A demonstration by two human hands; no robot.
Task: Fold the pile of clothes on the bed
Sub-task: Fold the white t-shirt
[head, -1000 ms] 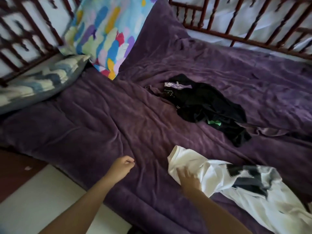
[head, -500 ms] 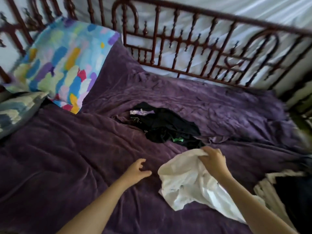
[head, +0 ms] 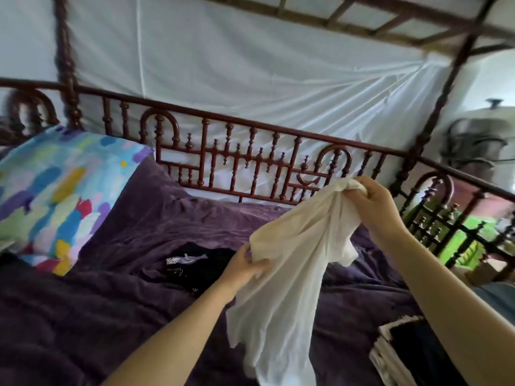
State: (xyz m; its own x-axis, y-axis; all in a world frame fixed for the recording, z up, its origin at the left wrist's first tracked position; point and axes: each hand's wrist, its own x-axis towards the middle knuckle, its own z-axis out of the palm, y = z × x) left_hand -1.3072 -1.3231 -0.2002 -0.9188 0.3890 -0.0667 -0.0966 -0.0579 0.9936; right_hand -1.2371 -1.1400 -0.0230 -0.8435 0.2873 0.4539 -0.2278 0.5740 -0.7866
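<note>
A rumpled purple blanket [head: 117, 310] covers the bed, fenced by a carved dark-red wooden rail [head: 250, 162] with white cloth [head: 250, 65] hung behind. A multicoloured pillow [head: 58, 190] leans at the left, and a black garment [head: 195, 263] lies mid-bed. The left hand [head: 245, 267] and right hand [head: 373, 201] both grip a white garment [head: 287, 288], lifted above the bed and partly hiding the black one.

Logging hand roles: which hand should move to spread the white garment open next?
Probably the left hand: it grips a loose edge of the thin white cloth garment lower down and could pull leftward, while the right hand holds the bunched top high as an anchor.
</note>
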